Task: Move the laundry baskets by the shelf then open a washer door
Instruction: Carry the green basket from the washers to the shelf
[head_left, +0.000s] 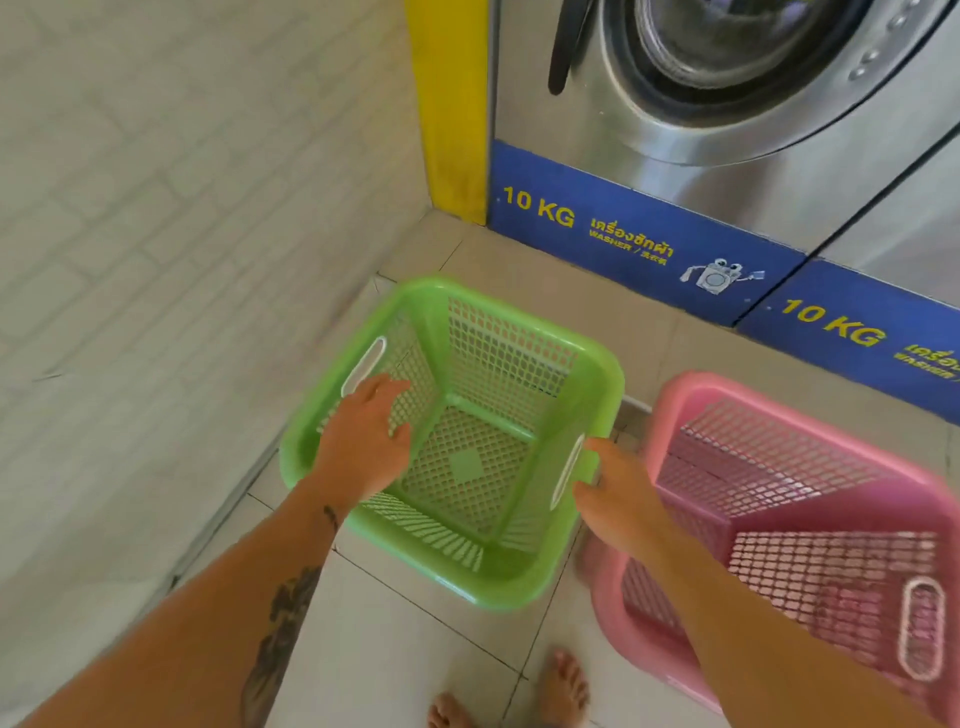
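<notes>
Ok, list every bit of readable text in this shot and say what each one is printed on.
"10 KG" in yellow: blue base panel of the left washer.
"WASHER /" under a line of Thai script on the same panel; the characters after the slash are too small to read.
"10 KG": blue base panel of the next washer, with script cut off at the frame edge.
Green basket and pink basket: no text.

A yellow pillar (449, 104) meets the pale brick wall (182, 208) above beige floor tiles (405, 639).
</notes>
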